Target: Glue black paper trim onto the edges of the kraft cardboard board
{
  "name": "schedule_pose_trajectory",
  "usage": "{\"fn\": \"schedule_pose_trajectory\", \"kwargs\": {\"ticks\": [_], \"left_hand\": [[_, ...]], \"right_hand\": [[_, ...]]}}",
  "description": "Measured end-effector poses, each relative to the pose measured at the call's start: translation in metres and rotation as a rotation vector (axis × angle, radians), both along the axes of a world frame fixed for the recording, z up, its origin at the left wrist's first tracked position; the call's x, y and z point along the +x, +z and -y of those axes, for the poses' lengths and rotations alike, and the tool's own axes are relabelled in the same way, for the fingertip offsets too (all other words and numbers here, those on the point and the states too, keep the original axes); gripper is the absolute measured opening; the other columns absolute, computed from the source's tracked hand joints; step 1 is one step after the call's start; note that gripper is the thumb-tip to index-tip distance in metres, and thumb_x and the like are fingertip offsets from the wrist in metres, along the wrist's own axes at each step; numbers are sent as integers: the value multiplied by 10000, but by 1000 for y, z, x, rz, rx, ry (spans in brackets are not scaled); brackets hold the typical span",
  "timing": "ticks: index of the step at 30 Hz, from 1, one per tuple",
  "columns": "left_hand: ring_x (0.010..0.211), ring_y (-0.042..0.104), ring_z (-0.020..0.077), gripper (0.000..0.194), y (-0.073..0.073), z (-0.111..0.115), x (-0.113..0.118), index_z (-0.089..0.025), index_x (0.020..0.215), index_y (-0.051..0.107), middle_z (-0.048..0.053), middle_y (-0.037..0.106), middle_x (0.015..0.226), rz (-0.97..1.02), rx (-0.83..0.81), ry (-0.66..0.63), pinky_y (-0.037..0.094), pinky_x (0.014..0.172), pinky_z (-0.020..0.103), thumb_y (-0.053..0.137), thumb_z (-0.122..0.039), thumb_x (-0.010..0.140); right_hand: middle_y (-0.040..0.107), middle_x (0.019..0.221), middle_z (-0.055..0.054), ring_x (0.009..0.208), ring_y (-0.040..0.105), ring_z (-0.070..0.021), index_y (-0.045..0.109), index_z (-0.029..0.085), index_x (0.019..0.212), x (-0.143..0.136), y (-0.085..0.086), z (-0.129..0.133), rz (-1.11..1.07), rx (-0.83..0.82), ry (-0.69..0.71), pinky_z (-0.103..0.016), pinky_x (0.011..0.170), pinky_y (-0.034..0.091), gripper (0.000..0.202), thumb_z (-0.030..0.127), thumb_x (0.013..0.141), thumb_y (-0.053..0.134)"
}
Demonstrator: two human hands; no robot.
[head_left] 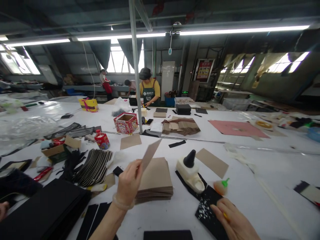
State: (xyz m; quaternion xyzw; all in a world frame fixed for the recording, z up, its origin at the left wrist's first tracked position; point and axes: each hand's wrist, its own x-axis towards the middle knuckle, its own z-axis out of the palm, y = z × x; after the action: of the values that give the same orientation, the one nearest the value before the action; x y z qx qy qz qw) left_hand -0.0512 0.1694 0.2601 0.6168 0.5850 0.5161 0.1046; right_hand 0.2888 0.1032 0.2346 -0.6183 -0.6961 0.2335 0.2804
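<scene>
Left hand (128, 183) raised above the near part of the worktable (250, 186), fingers pinched shut on one brown card sheet (150, 154), held tilted with its upper corner pointing up and away. Directly beneath and just beyond the hand: stack of brown card sheets (156, 180) lying flat near the near edge, middle of the table.

Right hand (233, 220) low at the near edge, right of the stack, resting on a black sheet (207, 210) speckled with white dots. Something thin and yellow visible between the fingers; too little showing to identify. Grip of this hand: cannot tell how far closed.

Beside the black sheet, toward the middle: cream punch tool (191, 171) with a black cone-shaped knob, sitting on a black strip. Just right of it, small orange bottle (220, 186) with a green cap, lying on its side.

Left part of the table: fanned row of dark sheets (95, 166), red tin (102, 140), open red patterned box (125, 122) farther back beside a metal pole (135, 66). Large black board (47, 206) at the near left corner. Single loose card pieces scattered between.

Far side of the table: person in yellow shirt and dark apron (149, 88), bent over work. Two more people farther back by the windows.
</scene>
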Motion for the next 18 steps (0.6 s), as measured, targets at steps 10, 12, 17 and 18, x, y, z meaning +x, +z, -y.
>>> {"fn": "schedule_pose_trajectory", "kwargs": {"ticks": [10,12,17,18], "left_hand": [[782,676,154,307,-58,92,66,-216,819,469,14,701,813,1505,-437,152,556,715,289,727,-198,655],[790,686,172,300,-82,110,76,-222,808,452,9,703,798,1507,-538,164,562,721,310,718,-207,671],[822,692,216,364,-124,147,73,-233,841,456,1,707,832,1426,-723,183,567,741,375,757,-270,639],[804,694,216,401,-130,154,67,-239,863,462,-6,707,829,1431,-745,209,568,725,372,775,-269,614]], "right_hand": [[422,566,33,580,393,-138,512,192,613,-67,-15,38,-256,-325,97,-249,548,291,420,532,845,433],[401,550,41,567,370,-134,534,186,622,-71,-22,47,-321,-379,55,-245,532,280,389,517,814,469],[348,555,55,556,339,-123,437,201,591,-64,-45,65,-365,-461,-17,-243,511,250,315,439,792,485],[349,555,57,554,342,-122,435,203,599,-60,-49,69,-363,-498,-3,-243,512,251,296,421,794,480]]}}
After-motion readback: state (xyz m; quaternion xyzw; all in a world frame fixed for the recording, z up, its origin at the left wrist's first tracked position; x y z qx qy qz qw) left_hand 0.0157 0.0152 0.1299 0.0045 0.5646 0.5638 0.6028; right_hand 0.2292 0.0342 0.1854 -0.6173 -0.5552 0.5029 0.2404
